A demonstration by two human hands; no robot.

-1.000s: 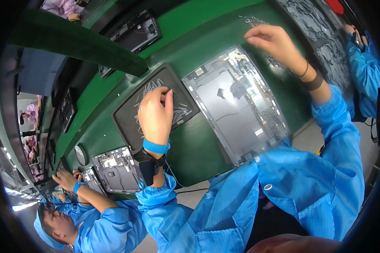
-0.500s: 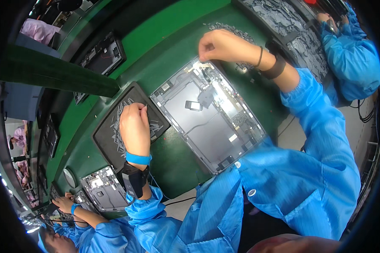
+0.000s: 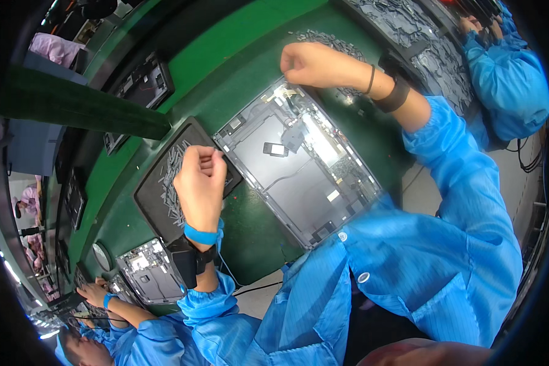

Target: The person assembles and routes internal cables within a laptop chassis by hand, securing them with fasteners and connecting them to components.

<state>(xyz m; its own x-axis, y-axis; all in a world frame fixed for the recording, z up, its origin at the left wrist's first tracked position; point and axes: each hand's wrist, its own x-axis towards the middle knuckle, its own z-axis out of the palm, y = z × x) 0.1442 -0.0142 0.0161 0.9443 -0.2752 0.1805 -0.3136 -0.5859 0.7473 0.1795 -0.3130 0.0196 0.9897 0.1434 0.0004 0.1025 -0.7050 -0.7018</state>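
Note:
A grey laptop chassis (image 3: 259, 155) with exposed circuit boards lies tilted on the green bench, its near corner close to my blue smock. On its panel rests a small dark rectangular piece (image 3: 276, 149) with a white patch. My left hand (image 3: 200, 186), banded in blue at the wrist, is over a dark tray (image 3: 149, 198) of thin grey strips (image 3: 175, 165). Its fingers are curled with the tips together; whether a part is between them cannot be made out. At the chassis's far corner, my right hand (image 3: 314, 64) is closed, its fingertips pinched and their contents hidden.
Small grey pieces (image 3: 329, 43) are heaped beyond my right hand. A large bin of grey parts (image 3: 402, 30) stands at the far right, near a co-worker in blue (image 3: 509, 91). A green post (image 3: 85, 100) rises at left. Another opened chassis (image 3: 149, 271) lies at lower left, near another co-worker.
My left hand has moved slightly right, toward the chassis edge, and its fingers have turned. My right hand has shifted a little left, at the chassis's far corner.

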